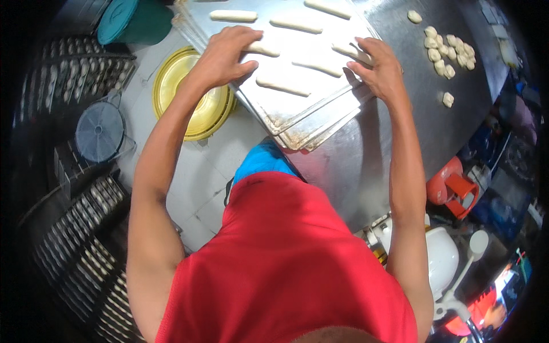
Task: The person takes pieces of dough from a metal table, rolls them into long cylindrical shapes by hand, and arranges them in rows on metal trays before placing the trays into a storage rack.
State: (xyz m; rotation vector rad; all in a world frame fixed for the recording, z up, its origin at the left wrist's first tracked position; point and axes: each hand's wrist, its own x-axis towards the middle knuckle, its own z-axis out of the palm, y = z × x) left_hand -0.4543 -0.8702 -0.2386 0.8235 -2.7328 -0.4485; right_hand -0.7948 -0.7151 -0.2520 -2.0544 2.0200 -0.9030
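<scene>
Several long rolls of pale dough lie spaced apart on the top sheet of a stack of metal baking trays. My left hand is over the tray's left side, its thumb and fingers spread around the left end of one dough roll. Over the right side, my right hand has its thumb and fingers apart around the end of another dough roll. Whether either hand touches its roll is hard to tell. Between the hands lies a further dough roll, with one more dough roll nearer me.
The trays overhang the left edge of a dark metal table. Small dough balls are grouped on its right. On the floor at left stand a yellow tub and a green bin, beside racks of filled trays. A red gas cylinder is at right.
</scene>
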